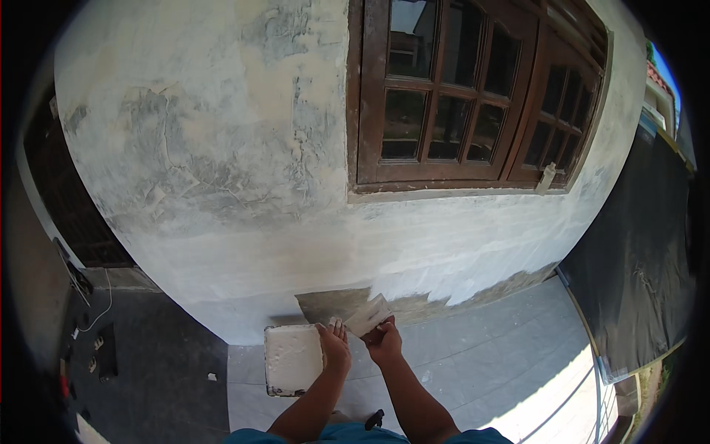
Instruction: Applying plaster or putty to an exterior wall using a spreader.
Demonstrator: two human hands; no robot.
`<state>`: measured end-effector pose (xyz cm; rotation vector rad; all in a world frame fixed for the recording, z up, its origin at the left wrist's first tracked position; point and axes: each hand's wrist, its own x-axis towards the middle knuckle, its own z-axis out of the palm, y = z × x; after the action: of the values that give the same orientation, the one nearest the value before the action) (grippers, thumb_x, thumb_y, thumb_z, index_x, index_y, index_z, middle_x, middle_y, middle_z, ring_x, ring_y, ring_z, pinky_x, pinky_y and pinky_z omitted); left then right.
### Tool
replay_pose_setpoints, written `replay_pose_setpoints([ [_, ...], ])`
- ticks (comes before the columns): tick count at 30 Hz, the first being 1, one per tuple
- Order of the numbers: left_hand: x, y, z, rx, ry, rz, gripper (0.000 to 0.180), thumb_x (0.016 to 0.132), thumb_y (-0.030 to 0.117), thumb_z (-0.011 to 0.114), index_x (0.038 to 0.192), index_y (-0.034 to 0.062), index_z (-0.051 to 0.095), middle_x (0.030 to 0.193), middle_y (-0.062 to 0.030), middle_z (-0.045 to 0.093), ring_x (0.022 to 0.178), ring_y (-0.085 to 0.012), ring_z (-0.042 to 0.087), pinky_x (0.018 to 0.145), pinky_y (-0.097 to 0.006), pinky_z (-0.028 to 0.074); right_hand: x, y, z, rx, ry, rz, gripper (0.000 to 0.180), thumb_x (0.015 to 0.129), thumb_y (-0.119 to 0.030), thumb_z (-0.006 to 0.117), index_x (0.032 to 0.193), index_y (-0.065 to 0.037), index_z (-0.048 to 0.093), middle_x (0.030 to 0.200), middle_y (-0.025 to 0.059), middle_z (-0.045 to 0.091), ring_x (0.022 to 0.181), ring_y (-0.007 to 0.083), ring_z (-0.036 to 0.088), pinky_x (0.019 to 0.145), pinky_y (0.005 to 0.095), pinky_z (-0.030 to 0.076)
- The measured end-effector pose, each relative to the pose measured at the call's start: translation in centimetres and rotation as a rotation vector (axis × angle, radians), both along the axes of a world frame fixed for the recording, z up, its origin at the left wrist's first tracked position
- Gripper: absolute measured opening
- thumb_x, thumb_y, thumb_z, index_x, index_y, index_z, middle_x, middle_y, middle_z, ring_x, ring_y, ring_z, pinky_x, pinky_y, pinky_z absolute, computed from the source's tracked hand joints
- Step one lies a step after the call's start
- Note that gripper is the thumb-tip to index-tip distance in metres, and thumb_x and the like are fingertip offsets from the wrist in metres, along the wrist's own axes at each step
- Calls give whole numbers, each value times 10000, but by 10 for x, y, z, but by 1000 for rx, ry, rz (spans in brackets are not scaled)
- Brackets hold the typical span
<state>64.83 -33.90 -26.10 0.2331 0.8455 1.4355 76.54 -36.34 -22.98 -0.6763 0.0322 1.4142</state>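
Note:
A square tray (pixel 292 361) with dark, smeared edges holds white wall putty. My left hand (pixel 336 351) is closed at the tray's right edge, its putty-smeared fingertips pointing toward the wall; its underside grip is hidden. In my right hand (pixel 384 342) is a broad putty knife (pixel 368 315), its wide flat blade smeared with white and tilted toward the low part of the wall. The blade is just right of my left fingertips. Beyond the hands, the wall (pixel 259 251) has fresh white coating above a bare grey-brown strip (pixel 329 303) along its base.
A brown wooden window (pixel 444 96) is set in the wall at upper right. Grey sheeting (pixel 458 355) covers the ground below. A black tarp (pixel 629 266) hangs on the right. Sandals (pixel 96 354) and a white cable (pixel 103 307) lie at left near a dark door (pixel 70 192).

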Motion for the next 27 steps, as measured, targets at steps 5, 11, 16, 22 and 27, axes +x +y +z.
replay_pose_setpoints([
  [5,48,10,17,26,-20,-85,942,968,740,246,1536,-11,284,1595,-151,328,1475,-243,312,1217,-347,182,48,8,5,152,39,-39,531,780,-61,438,1305,-133,473,1303,133,561,1202,385,568,983,583,498],
  [11,110,34,28,22,-37,-123,930,989,710,221,1533,-44,253,1603,-165,303,1490,-255,274,1227,-361,165,97,28,12,135,61,-106,554,796,-54,421,1345,-122,459,1328,124,541,1213,367,555,963,559,509],
  [16,182,72,47,95,48,-324,907,997,700,183,1545,-20,245,1605,-160,305,1495,-243,257,1222,-360,159,162,45,22,154,-10,-223,563,818,-66,412,1377,-121,451,1306,136,560,1169,360,584,946,531,523],
  [22,277,96,82,331,109,-535,840,1026,641,139,1535,-11,285,1606,-165,303,1505,-251,246,1227,-376,130,251,42,70,172,-50,-450,549,812,-96,416,1358,-92,475,1271,128,597,1089,337,620,913,492,529],
  [27,370,87,91,476,231,-739,853,1017,660,161,1531,-8,294,1600,-129,334,1501,-232,265,1223,-385,136,337,22,56,125,-52,-602,544,808,-108,429,1349,-96,487,1221,104,629,1010,313,646,853,451,532],
])
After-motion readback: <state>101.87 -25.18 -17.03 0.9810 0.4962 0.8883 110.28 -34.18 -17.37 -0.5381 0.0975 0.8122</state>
